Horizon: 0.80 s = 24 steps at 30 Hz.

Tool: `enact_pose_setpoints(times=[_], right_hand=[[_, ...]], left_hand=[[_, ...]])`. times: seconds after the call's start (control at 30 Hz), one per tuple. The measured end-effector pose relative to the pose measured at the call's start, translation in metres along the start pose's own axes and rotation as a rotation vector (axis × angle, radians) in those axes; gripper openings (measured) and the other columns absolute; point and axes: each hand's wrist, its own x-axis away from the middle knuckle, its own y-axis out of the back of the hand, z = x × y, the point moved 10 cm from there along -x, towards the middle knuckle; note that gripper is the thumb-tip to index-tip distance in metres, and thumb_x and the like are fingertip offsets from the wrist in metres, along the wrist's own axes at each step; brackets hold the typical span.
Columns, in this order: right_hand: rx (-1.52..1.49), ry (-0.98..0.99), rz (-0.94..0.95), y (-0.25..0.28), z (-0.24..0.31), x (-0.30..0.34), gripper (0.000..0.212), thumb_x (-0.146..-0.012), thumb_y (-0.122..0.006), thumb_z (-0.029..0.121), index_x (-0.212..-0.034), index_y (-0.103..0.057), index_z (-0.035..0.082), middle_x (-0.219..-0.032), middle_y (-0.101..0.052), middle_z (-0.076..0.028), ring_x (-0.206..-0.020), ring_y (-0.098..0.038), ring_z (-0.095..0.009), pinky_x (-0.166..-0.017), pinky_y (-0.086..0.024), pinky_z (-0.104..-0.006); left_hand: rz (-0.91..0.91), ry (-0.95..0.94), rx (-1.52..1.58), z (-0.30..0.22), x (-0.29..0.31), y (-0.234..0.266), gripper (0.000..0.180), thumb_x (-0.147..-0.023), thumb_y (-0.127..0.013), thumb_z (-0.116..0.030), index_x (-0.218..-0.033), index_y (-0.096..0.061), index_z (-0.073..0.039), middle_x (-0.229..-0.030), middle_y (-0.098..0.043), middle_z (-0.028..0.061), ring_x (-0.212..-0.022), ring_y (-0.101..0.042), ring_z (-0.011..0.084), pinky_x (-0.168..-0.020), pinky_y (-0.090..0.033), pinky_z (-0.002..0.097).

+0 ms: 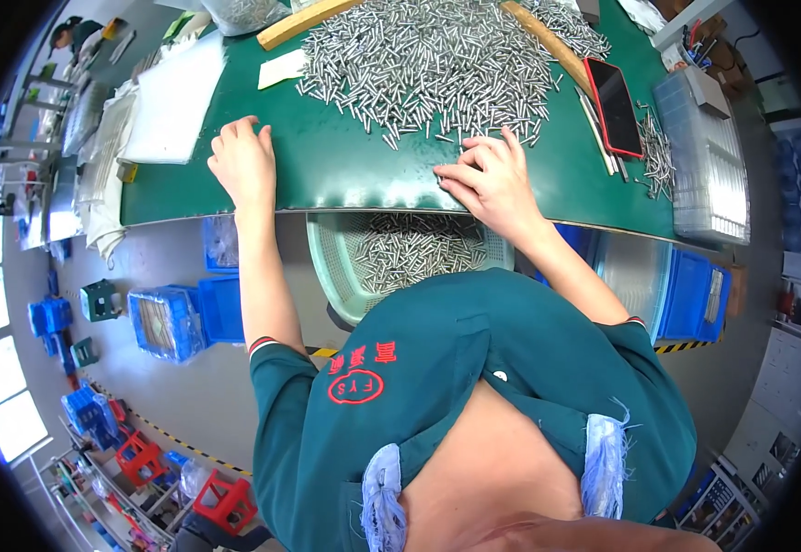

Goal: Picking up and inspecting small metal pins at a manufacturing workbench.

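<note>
A large heap of small silver metal pins (428, 64) spreads over the far middle of the green table (354, 175). At the heap's near edge is my right hand (494, 179), its thumb and forefinger pinched on a small metal pin just above the tabletop. The other fingers of that hand reach toward loose pins. My left hand (242, 166) rests on the table at the left, apart from the heap, with its fingers curled in. Whatever those fingers may hold is hidden.
Wooden bars (304, 22) flank the heap. To the right lie a red-edged phone (614, 109), a smaller pile of pins (658, 156) and stacked clear plastic trays (704, 156). White sheets (175, 101) lie at left. Under the table edge sits a pale green basket (331, 258) of pins.
</note>
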Motion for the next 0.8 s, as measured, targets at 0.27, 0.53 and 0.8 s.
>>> enact_pose_setpoints(times=[0.27,0.53,0.8], right_hand=[[-0.022,0.007,-0.017,0.001,0.000,0.000,0.014,-0.077,-0.073,0.024,-0.091,-0.071,0.021,-0.082,-0.053,0.001,-0.105,-0.054,-0.021,-0.106,-0.025,-0.0592],[0.012,-0.021,-0.018,0.004,-0.001,0.000,0.015,-0.078,-0.072,0.025,-0.092,-0.071,0.020,-0.084,-0.055,0.001,-0.106,-0.053,-0.021,-0.106,-0.024,-0.0593],[0.046,-0.056,-0.036,0.003,-0.005,0.001,0.018,-0.078,-0.072,0.026,-0.095,-0.070,0.020,-0.085,-0.056,0.001,-0.107,-0.053,-0.022,-0.107,-0.024,-0.0574]], left_hand=[[-0.003,0.016,0.077,-0.010,-0.004,-0.002,0.040,-0.084,-0.063,-0.018,-0.123,-0.054,-0.017,-0.108,-0.061,0.0087,-0.097,-0.058,0.0287,-0.076,-0.047,0.0445],[0.189,-0.398,0.533,-0.141,0.051,0.023,0.020,-0.080,-0.067,-0.024,-0.099,-0.067,-0.017,-0.089,-0.061,0.0017,-0.089,-0.055,0.0217,-0.076,-0.041,0.0385],[0.159,-0.432,0.636,-0.159,0.070,0.038,0.017,-0.081,-0.067,-0.018,-0.097,-0.065,-0.013,-0.091,-0.061,0.0012,-0.087,-0.055,0.0217,-0.076,-0.040,0.0359]])
